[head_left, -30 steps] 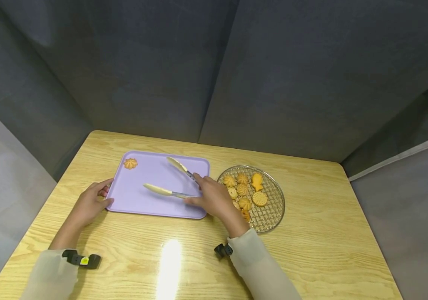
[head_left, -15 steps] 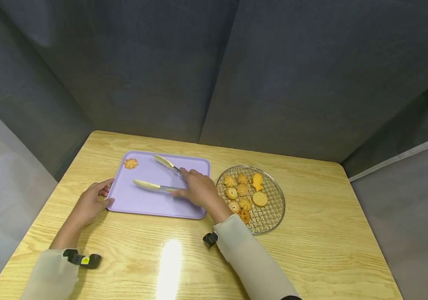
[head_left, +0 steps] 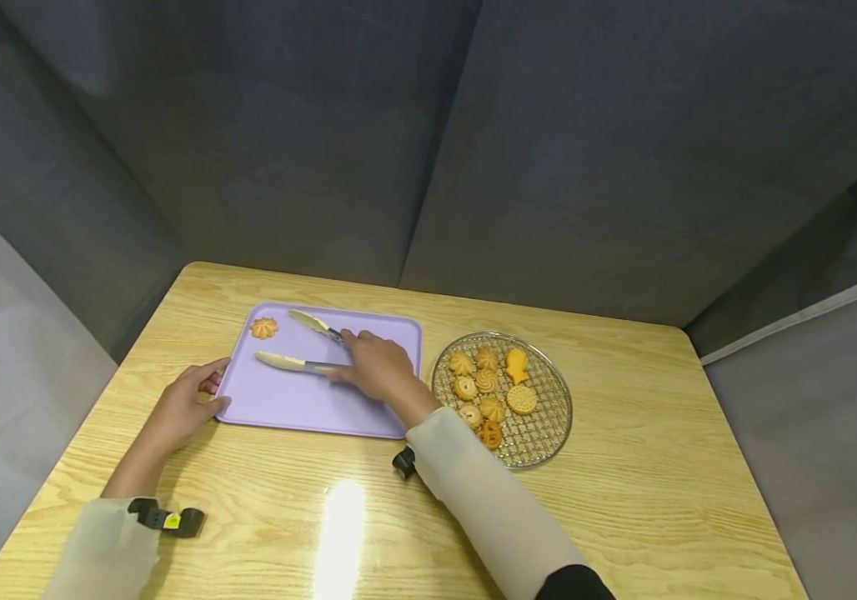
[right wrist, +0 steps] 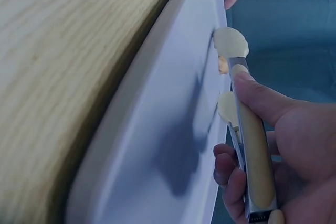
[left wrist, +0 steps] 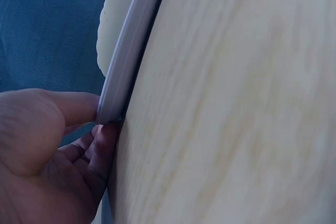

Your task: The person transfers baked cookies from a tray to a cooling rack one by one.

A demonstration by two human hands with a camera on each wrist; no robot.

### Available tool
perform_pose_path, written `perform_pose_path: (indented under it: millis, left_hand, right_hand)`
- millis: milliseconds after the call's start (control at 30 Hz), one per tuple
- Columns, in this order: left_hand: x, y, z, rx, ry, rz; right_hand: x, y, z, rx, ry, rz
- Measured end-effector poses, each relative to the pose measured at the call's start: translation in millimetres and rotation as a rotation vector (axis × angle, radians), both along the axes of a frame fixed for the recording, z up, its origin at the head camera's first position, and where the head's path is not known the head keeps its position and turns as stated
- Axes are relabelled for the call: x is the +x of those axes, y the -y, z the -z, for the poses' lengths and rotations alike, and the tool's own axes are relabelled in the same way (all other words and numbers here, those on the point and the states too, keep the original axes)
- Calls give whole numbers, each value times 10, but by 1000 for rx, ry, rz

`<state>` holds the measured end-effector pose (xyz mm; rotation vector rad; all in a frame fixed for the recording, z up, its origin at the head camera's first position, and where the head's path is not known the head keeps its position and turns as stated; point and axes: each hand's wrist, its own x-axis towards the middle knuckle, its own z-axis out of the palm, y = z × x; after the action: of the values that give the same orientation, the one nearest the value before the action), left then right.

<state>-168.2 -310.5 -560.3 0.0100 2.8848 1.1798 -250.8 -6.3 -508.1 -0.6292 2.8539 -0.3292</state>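
Note:
My right hand (head_left: 373, 367) grips cream-tipped metal tongs (head_left: 301, 343) over the lilac tray (head_left: 308, 408); the tongs' arms stand apart with nothing between them. Their tips (right wrist: 231, 43) point toward a single flower-shaped cookie (head_left: 263, 327) at the tray's far left corner, a short gap away. My left hand (head_left: 184, 406) holds the tray's left edge (left wrist: 123, 56), thumb on top and fingers under the rim. A round wire rack (head_left: 548, 417) to the right of the tray carries several cookies (head_left: 490, 382).
The tray and rack sit on a light wooden table (head_left: 623, 500) enclosed by dark grey padded walls (head_left: 473, 150). A glare spot (head_left: 340, 517) lies on the table near its front edge.
My right hand has carried the tongs leftward across the tray, away from the rack and closer to the lone cookie. The left hand has stayed on the tray's edge.

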Motion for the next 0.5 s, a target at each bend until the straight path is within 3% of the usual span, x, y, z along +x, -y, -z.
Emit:
perform_pose_path:
  millis: [500]
  left_hand:
    - [-9, -14, -34, 6, 17, -1]
  right_hand:
    - [-150, 295, 3, 84, -47, -3]
